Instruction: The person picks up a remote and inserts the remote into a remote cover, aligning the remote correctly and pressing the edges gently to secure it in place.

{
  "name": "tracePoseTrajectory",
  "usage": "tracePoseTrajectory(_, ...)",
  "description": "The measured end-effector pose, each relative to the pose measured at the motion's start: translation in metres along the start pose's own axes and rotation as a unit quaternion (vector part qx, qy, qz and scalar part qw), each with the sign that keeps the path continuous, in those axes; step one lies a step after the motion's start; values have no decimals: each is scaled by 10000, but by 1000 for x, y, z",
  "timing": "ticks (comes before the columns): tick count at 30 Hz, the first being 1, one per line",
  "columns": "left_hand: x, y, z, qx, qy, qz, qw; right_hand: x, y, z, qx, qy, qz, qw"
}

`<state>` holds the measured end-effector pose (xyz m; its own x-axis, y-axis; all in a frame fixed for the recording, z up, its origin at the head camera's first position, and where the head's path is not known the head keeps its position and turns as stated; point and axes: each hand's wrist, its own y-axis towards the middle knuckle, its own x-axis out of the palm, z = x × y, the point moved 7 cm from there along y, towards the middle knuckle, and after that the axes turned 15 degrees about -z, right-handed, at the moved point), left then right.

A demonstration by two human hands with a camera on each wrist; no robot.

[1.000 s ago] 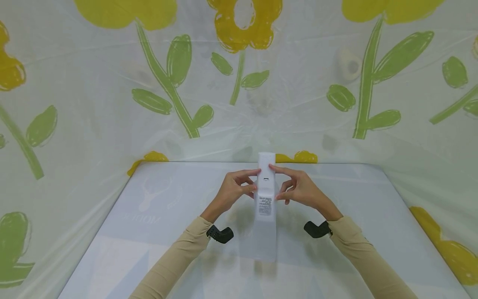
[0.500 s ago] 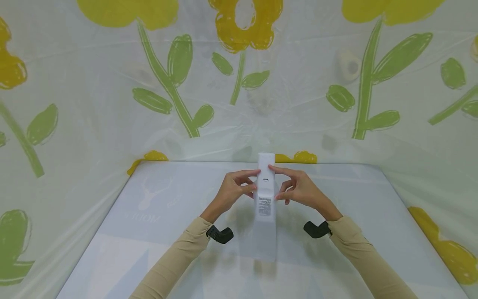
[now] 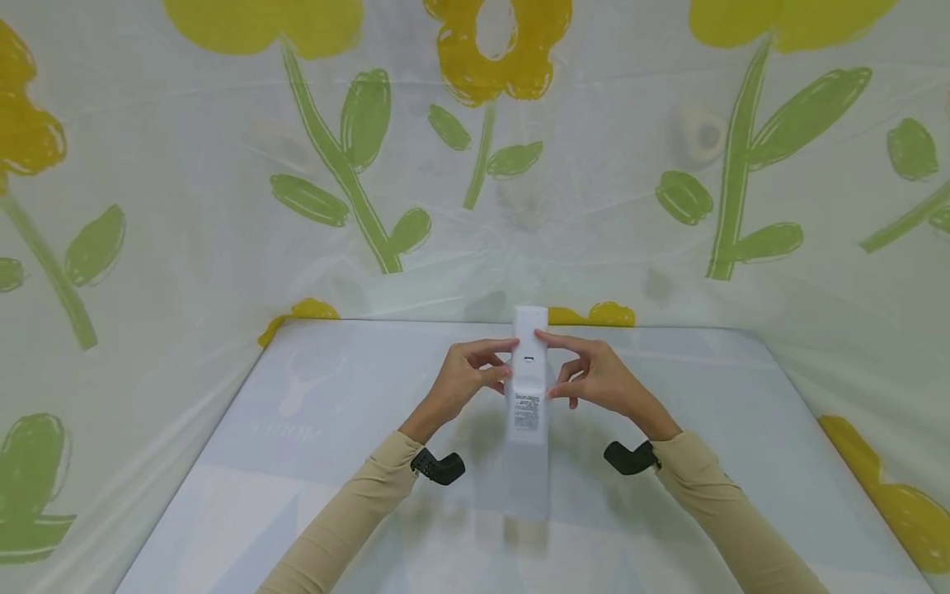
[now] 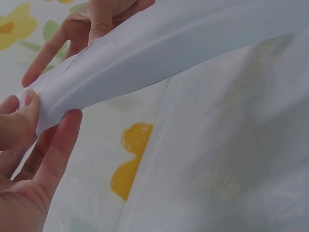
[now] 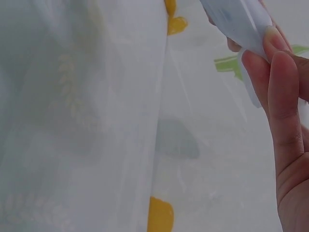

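A long white handheld device [image 3: 530, 375] with a small dark slot and a printed label [image 3: 527, 412] is held above the table, lengthwise to me. My left hand [image 3: 467, 379] pinches its left edge near the far end, thumb and fingers bent around it. On the opposite edge, my right hand [image 3: 603, 376] grips with index finger and thumb. The left wrist view shows the smooth, gently curved side of the device [image 4: 145, 58], with left fingertips [image 4: 70, 126] under its end. In the right wrist view, my right thumb [image 5: 274, 39] presses on the device [image 5: 241, 21].
Below the hands spreads a table [image 3: 312, 445] with a pale printed cover. A translucent curtain [image 3: 579, 239] with yellow flowers and green leaves hangs behind it and along both sides. Each wrist carries a black strap mount, the left one [image 3: 438, 467] and the right one [image 3: 631, 456].
The head view has shifted very slightly. Both hands keep the same hold on the white device, which stays in place.
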<state>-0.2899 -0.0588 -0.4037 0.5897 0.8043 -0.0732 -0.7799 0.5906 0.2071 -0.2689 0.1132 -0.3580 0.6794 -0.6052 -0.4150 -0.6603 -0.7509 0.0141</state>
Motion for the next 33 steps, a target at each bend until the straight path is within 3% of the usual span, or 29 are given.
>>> tracePoseTrajectory(14, -1, -1, 0, 9, 45, 27, 10000, 1, 2, 0, 21, 22, -12, 10000)
tracePoseTrajectory(21, 7, -8, 27, -43, -37, -75, 10000, -4, 5, 29, 5, -13, 48, 10000)
tracePoseTrajectory(33, 9, -7, 29, 7, 10, -95, 10000, -1, -1, -1, -71, -24, -5, 10000)
